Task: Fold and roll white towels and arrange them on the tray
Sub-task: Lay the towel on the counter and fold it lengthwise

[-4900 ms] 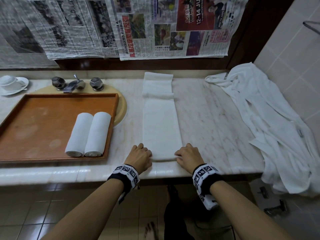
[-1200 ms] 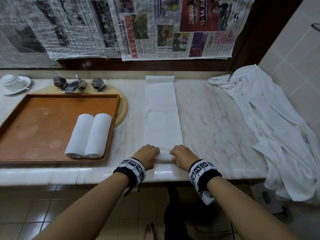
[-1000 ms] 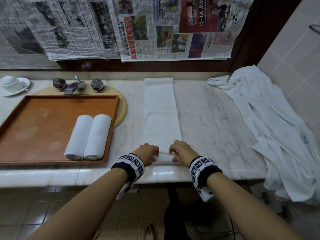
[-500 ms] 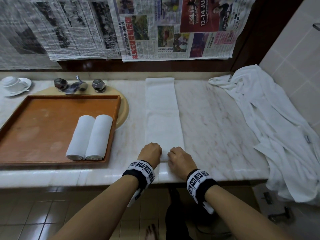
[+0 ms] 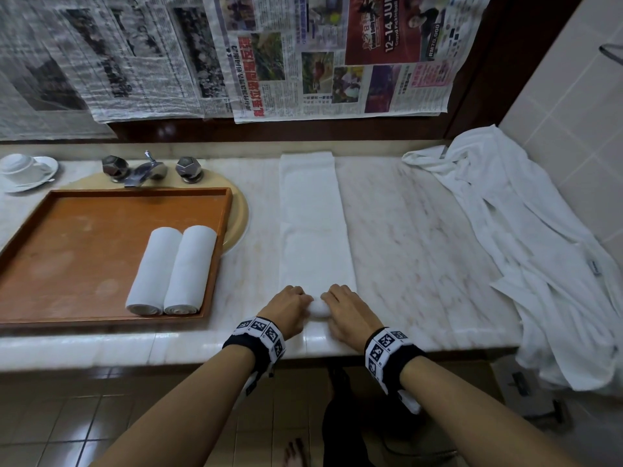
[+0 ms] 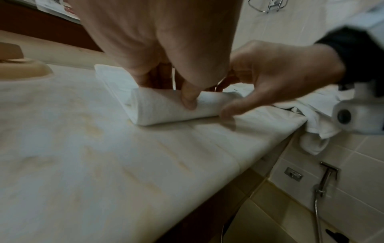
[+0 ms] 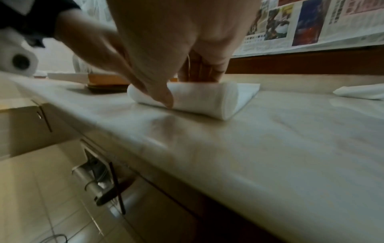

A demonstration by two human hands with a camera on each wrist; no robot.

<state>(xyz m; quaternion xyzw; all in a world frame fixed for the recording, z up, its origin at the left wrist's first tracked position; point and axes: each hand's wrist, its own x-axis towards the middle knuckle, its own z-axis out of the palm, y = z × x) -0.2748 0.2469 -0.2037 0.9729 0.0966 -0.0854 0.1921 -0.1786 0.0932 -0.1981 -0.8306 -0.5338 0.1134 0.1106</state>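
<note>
Both my hands, left (image 5: 289, 310) and right (image 5: 347, 315), curl around the towel's (image 5: 315, 230) rolled near end at lower centre, keeping the roll tight and straight for the tray (image 5: 67, 251).

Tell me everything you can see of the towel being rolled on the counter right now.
The white terry towel lies as a long folded strip on the marble counter, running away from the person. Its near end is wound into a small roll, gripped by the left hand and right hand; the rest lies flat.

Bare forearms, black wristbands (image 5: 255, 342) with white square-patterned marker tags, a white camera housing (image 6: 361, 115) under each wrist.
</note>
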